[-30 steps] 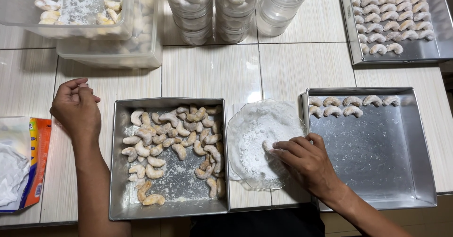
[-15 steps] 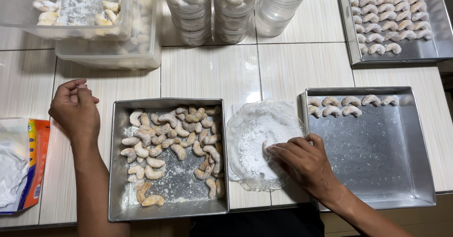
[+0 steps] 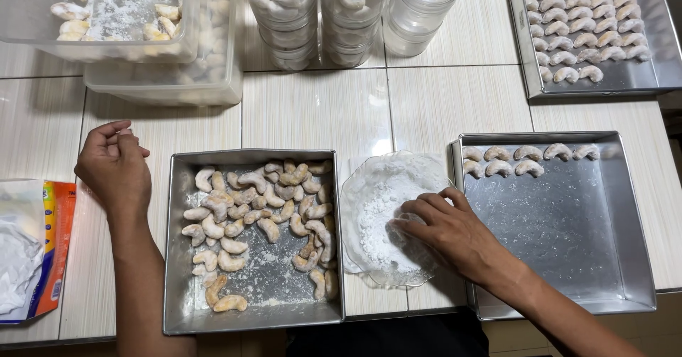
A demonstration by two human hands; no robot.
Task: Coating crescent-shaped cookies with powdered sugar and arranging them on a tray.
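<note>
Head view looks straight down on a clear glass dish (image 3: 387,218) dusted with white powdered sugar (image 3: 380,211), standing on the tiled table (image 3: 320,108) between two square metal pans. The right hand (image 3: 444,229) lies in this dish, its fingers (image 3: 406,223) bent down into the sugar and closed on something small there; what they cover cannot be made out.

Just left of the dish, the left pan (image 3: 177,272) holds a loose heap of pale crescent cookies (image 3: 263,211) over scattered crumbs. The left hand (image 3: 114,165) rests on the table just beside that pan's upper left corner, loosely curled, thumb and fingertips drawn together on nothing that can be seen.

Just right of the dish, the right pan (image 3: 568,257) carries a short double row of sugared crescents (image 3: 522,159) along its far edge. Beyond it, at the upper right, a third tray (image 3: 625,80) is filled with neat rows of coated cookies. Clear round jars (image 3: 312,9) stand at the top centre, with stacked plastic tubs (image 3: 163,73) holding more cookies at the upper left. An opened sugar packet (image 3: 39,250), orange-edged, lies at the far left edge of the table.
</note>
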